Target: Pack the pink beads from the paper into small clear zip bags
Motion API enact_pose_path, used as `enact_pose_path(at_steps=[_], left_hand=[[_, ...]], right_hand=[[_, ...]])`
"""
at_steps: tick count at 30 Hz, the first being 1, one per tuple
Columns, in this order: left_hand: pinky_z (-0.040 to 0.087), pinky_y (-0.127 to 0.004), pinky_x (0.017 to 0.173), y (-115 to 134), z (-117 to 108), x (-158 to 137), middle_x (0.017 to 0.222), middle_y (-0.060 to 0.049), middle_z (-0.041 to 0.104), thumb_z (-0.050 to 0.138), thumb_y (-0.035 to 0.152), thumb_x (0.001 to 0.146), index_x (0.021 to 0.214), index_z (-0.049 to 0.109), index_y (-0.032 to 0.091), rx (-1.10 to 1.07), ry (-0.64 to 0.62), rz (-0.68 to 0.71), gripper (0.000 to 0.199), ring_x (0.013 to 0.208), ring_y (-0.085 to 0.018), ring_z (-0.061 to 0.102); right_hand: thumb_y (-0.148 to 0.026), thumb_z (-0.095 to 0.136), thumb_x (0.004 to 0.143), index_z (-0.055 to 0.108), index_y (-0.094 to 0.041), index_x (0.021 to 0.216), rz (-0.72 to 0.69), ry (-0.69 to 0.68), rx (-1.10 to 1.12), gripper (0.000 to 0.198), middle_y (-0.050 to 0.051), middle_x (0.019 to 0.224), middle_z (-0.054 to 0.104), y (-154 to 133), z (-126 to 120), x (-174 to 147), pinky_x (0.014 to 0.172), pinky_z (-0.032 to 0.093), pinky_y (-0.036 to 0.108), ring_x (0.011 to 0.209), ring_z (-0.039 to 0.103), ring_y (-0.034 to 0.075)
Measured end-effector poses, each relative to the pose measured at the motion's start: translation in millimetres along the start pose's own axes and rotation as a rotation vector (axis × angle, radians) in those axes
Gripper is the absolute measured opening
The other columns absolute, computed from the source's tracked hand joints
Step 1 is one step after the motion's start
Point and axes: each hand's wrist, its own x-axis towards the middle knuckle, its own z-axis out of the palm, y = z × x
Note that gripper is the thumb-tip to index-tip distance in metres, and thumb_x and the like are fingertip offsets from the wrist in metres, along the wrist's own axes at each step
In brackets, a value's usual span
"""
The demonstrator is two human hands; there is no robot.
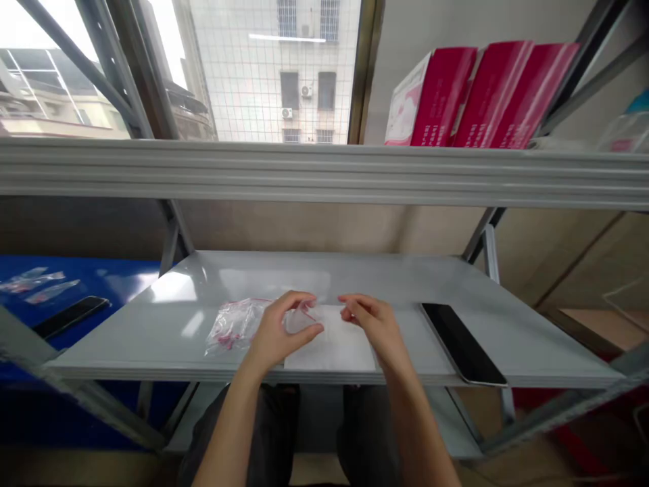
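Observation:
My left hand [284,328] is curved over a white sheet [337,348], thumb and index finger apart. A small clear plastic bag [304,312] with a reddish edge shows inside its curl and seems held by the fingers. Facing it, my right hand [372,321] has thumb and fingers pinched together. Whatever is in that pinch is too small to make out. Left of the sheet lies a clear zip bag [233,328] with small pink pieces in it, close to my left hand.
A black tablet-like device [461,341] lies on the grey shelf [167,331] at right. At left, a dark phone [71,316] and small clear packets [38,284] rest on a blue surface [126,270]. Overhead runs a metal shelf edge [324,172] carrying red boxes [487,95].

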Motion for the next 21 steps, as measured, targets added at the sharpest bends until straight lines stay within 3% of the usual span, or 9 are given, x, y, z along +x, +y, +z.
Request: enact_pose_path(at_steps=[3,7,12,21], left_hand=[[0.049,-0.029,0.087,-4,11,24,0.102,-0.002,0.068,0.075,0.033,0.078,0.108,0.062,0.022,0.225,-0.192,0.036,0.034,0.095,-0.018,0.063],[0.050,-0.034,0.085,-17,31,41,0.098,-0.004,0.068,0.078,0.035,0.073,0.103,0.065,0.020,0.448,-0.362,0.049,0.036,0.094,-0.023,0.063],[0.050,-0.039,0.085,-29,48,47,0.099,-0.008,0.069,0.079,0.037,0.067,0.101,0.067,0.018,0.572,-0.482,0.055,0.041,0.097,-0.030,0.063],[0.051,-0.035,0.084,-29,54,51,0.102,-0.007,0.069,0.071,0.044,0.073,0.104,0.064,0.020,0.722,-0.575,0.049,0.040,0.099,-0.027,0.063]], right_hand=[[-0.052,0.065,0.074,0.075,-0.014,0.093,0.027,0.197,0.024,0.043,0.013,0.087,0.075,52,6,28,0.082,0.054,0.041,0.087,0.069,0.028],[-0.054,0.054,0.081,0.074,-0.014,0.096,0.024,0.265,0.032,0.047,0.016,0.098,0.075,86,10,30,0.087,0.052,0.043,0.096,0.069,0.030],[-0.049,0.049,0.087,0.074,-0.016,0.098,-0.006,0.259,-0.022,0.043,0.014,0.103,0.075,91,10,23,0.091,0.051,0.040,0.099,0.069,0.027],[-0.043,0.043,0.088,0.074,-0.013,0.098,-0.037,0.240,-0.217,0.044,0.015,0.103,0.075,85,15,22,0.092,0.049,0.042,0.099,0.069,0.028]])
